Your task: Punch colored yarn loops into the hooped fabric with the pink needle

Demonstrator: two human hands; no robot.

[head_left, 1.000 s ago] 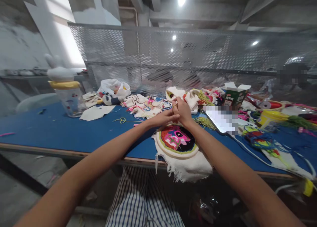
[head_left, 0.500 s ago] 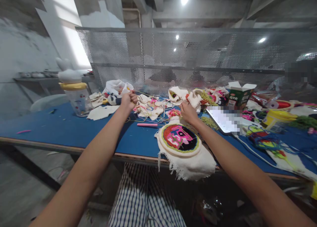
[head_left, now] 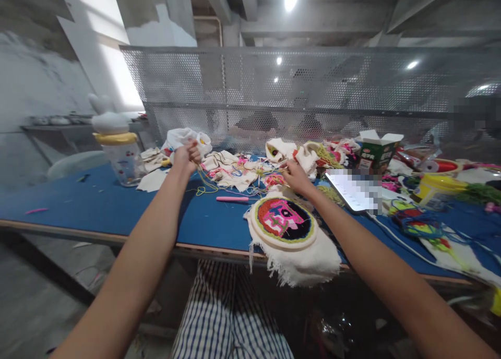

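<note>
My left hand point(head_left: 188, 155) is closed and raised over the back left of the table, with a yellow-green yarn point(head_left: 202, 184) trailing from it onto the blue top. My right hand point(head_left: 295, 175) is pinched at the edge of a pile of cloth scraps and threads; what its fingers hold is too small to make out. Just below it lies an embroidery hoop point(head_left: 256, 228) with a pink, black and orange yarn picture, its fringed cream cloth point(head_left: 309, 267) hanging over the table's front edge. A pink pen-like tool point(head_left: 232, 199) rests left of the hoop.
At left stands a clear jar point(head_left: 123, 163) with a yellow rim. A lit phone point(head_left: 348, 189) with a white cable, a green box point(head_left: 376, 153), a yellow tub point(head_left: 438, 189) and tangled yarn point(head_left: 422, 226) crowd the right. Behind rises a perforated metal screen point(head_left: 176, 82).
My left hand has moved left and slightly back, toward the white bag, drawing the yarn along. My right hand has stayed nearly in place. Hoop and pink tool have not moved.
</note>
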